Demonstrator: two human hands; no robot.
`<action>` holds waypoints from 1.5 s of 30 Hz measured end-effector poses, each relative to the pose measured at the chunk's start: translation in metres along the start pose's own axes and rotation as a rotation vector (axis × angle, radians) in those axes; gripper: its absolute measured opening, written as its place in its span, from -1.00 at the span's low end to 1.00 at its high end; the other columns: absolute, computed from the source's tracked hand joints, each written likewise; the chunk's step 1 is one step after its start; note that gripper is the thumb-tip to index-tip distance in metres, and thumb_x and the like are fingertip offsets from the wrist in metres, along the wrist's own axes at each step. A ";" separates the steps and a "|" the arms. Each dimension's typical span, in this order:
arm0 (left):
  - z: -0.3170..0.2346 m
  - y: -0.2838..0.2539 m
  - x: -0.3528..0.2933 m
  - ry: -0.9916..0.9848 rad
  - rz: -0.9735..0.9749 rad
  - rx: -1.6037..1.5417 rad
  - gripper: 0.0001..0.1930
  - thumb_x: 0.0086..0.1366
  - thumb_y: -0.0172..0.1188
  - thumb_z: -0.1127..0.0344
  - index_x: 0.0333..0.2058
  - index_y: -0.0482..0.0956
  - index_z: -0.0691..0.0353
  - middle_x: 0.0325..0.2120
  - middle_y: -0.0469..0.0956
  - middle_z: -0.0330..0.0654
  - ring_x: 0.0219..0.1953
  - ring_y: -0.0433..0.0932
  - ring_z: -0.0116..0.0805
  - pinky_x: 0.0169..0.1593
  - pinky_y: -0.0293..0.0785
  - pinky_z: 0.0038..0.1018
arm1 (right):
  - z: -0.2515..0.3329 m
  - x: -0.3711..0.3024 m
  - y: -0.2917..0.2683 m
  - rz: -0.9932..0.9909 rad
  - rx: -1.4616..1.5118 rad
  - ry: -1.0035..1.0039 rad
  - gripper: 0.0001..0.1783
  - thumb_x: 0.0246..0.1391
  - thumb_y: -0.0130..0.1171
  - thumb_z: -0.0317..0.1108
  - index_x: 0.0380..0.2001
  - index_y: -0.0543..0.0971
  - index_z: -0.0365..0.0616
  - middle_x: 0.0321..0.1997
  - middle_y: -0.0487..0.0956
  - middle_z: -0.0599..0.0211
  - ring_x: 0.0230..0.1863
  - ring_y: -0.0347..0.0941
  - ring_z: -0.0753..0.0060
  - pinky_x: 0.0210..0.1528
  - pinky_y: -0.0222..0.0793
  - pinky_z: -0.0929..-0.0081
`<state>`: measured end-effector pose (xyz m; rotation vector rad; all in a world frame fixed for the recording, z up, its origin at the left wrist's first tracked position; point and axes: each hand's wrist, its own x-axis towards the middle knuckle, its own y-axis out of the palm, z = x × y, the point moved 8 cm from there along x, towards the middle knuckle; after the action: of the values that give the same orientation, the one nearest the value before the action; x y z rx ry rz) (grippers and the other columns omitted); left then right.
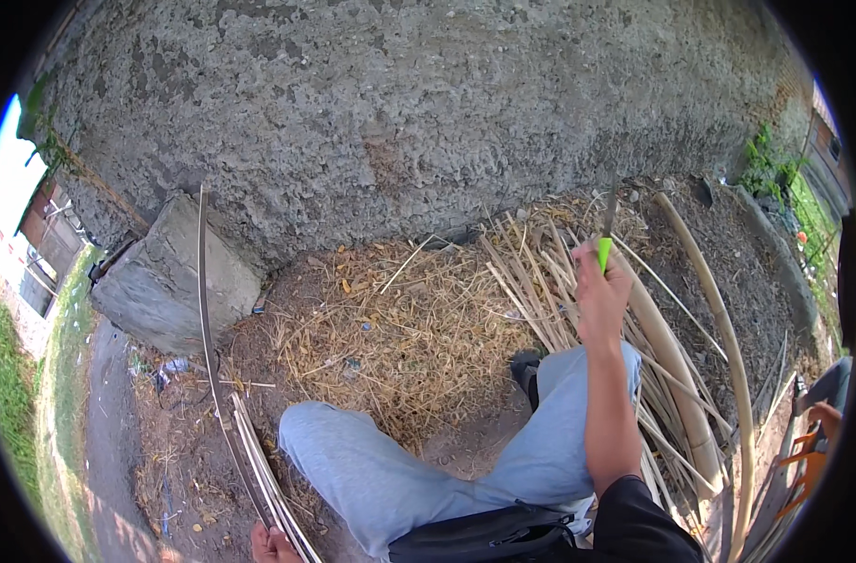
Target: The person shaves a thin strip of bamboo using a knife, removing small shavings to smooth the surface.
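Observation:
My right hand (pixel 602 296) is raised above my right knee, its fingers closed around the bright green handle of a knife (pixel 604 255). The dark blade points up and away from me. Low at the left edge of my lap, my left hand (pixel 274 544) has its fingers curled around a long, thin bamboo strip (pixel 205 300). This strip rises far ahead, dark along one side. Several pale split bamboo strips (pixel 251 450) lie alongside it close to that hand. The knife is well apart from the strip.
Bamboo poles (pixel 667 347) and many split strips (pixel 531 281) lie to the right. Shavings (pixel 400 328) cover the ground ahead, below a rough grey wall (pixel 428 113). A concrete block (pixel 179 272) stands at left. Another person's hand (pixel 826 418) shows at the right edge.

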<state>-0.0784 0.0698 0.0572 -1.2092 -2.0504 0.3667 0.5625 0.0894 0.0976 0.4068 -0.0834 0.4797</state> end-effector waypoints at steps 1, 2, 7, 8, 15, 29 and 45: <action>0.029 -0.006 -0.003 -0.100 0.071 0.057 -0.85 0.33 0.09 0.44 -0.35 0.55 0.44 -0.48 0.52 -0.07 -0.43 0.40 -0.29 -0.31 0.39 -0.33 | 0.009 0.015 -0.027 -0.143 0.053 -0.053 -0.79 0.26 0.23 -0.25 -0.38 0.63 -0.15 -0.66 0.20 0.74 -0.70 -0.02 0.88 -0.67 -0.23 0.70; 0.041 -0.012 -0.005 -0.113 0.062 0.059 -0.85 0.33 0.09 0.44 -0.35 0.55 0.44 -0.48 0.52 -0.07 -0.43 0.40 -0.29 -0.31 0.39 -0.33 | 0.017 0.025 -0.054 -0.238 0.121 -0.088 -0.79 0.27 0.21 -0.23 -0.38 0.61 -0.11 -0.66 0.21 0.72 -0.71 -0.01 0.85 -0.68 -0.20 0.69; 0.120 -0.009 -0.037 -0.512 0.144 0.061 -0.70 0.34 0.03 0.31 -0.30 0.65 0.45 -0.49 0.63 0.01 -0.43 0.48 -0.28 -0.26 0.43 -0.28 | -0.020 0.059 -0.151 -0.470 0.450 0.022 -0.76 0.33 0.11 -0.15 -0.37 0.55 -0.01 -0.67 0.21 0.68 -0.73 0.02 0.77 -0.72 -0.08 0.66; 0.131 -0.012 -0.046 -0.549 0.136 0.172 -0.68 0.33 0.05 0.27 -0.27 0.68 0.44 -0.45 0.66 0.06 -0.42 0.50 -0.27 -0.25 0.44 -0.28 | -0.039 0.066 -0.151 -0.395 0.583 0.153 -0.75 0.35 0.09 -0.13 -0.37 0.53 0.01 -0.67 0.21 0.67 -0.73 0.03 0.75 -0.72 -0.05 0.65; 0.153 -0.016 -0.081 -0.387 0.008 0.543 -0.72 0.26 0.16 0.13 -0.28 0.73 0.20 -0.40 0.67 0.01 -0.32 0.63 -0.04 -0.19 0.52 -0.20 | -0.051 0.059 -0.111 -0.263 0.601 0.300 -0.78 0.35 0.07 -0.14 -0.37 0.50 0.06 -0.69 0.21 0.66 -0.74 0.04 0.72 -0.73 -0.05 0.67; 0.177 -0.001 -0.060 -0.387 -0.150 0.013 -0.89 0.13 0.31 0.53 -0.36 0.63 0.47 -0.62 0.42 -0.30 -0.49 0.38 -0.47 -0.38 0.30 -0.48 | -0.068 0.059 -0.090 -0.186 0.583 0.393 -0.74 0.38 0.02 -0.12 -0.41 0.51 0.08 -0.67 0.22 0.68 -0.73 0.05 0.74 -0.71 -0.04 0.67; 0.352 -0.068 -0.044 -0.515 -0.021 0.232 -0.71 0.39 0.16 0.27 -0.23 0.65 0.47 -0.51 0.63 -0.13 -0.45 0.54 -0.37 -0.33 0.43 -0.45 | -0.067 0.060 -0.082 -0.165 0.602 0.402 -0.77 0.35 0.07 -0.13 -0.39 0.47 0.06 -0.66 0.21 0.68 -0.73 0.03 0.74 -0.71 -0.05 0.66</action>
<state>-0.3559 0.0356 -0.1708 -1.0213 -2.3595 0.9594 0.6525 0.0758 0.0169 0.8894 0.4922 0.4088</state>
